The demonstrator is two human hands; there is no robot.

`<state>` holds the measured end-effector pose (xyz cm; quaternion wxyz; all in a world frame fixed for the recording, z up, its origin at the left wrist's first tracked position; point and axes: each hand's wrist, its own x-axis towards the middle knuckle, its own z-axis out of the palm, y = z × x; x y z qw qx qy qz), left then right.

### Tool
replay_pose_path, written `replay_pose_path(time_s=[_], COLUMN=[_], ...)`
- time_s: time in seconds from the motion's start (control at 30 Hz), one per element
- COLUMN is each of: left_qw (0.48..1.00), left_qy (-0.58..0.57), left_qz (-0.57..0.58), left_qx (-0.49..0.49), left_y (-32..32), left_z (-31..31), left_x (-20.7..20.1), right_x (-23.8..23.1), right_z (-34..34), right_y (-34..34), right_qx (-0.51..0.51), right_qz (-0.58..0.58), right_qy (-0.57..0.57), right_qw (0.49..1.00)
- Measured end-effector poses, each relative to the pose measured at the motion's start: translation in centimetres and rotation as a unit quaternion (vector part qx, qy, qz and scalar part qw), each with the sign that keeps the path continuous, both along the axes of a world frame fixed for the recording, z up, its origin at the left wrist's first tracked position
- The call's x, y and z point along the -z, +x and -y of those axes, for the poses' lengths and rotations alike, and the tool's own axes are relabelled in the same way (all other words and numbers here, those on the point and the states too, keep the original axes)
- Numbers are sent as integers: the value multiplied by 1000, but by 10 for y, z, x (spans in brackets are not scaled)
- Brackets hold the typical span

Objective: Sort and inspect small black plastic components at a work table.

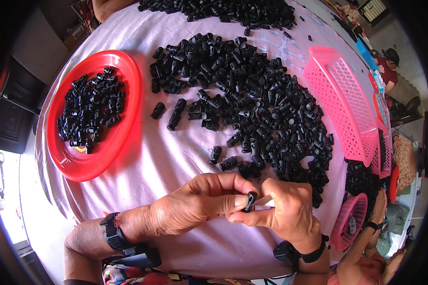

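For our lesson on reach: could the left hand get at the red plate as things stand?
Probably yes: only cloth seems to lie between the left hand and the red plate, though that hand holds a black piece.

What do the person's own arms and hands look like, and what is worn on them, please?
The left hand and right hand are ungloved, and the forearms show no sleeves. The left wrist wears a broad black strap with a buckle-like part; the right has a smooth black band. A boxy dark unit sits by the right band.
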<state>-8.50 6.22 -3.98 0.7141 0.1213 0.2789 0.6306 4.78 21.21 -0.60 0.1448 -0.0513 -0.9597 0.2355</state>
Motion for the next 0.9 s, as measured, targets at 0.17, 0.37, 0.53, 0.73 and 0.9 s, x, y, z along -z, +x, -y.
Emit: replay_pose_path(time_s=[0.17, 0.37, 0.53, 0.73, 0.9], left_qw=[1000, 1000, 1000, 1000, 1000], left_qy=[6, 6, 11, 18, 15], left_qz=[0, -12, 7, 10, -2], left_qx=[7, 9, 1, 4, 8], left_y=[-1, -1, 0, 0, -1], left_z=[0, 0, -1, 0, 0], left_x=[0, -1, 0, 1, -1], right_x=[1, 3, 1, -2, 0], right_z=[0, 0, 1, -2, 0], right_y=[1, 1, 0, -1, 1], right_qx=[-5, -3, -2, -20, -5], right_qz=[11, 4, -11, 8, 29], right_qy=[-24, -16, 19, -10, -54], right_qw=[1000, 1000, 1000, 1000, 998])
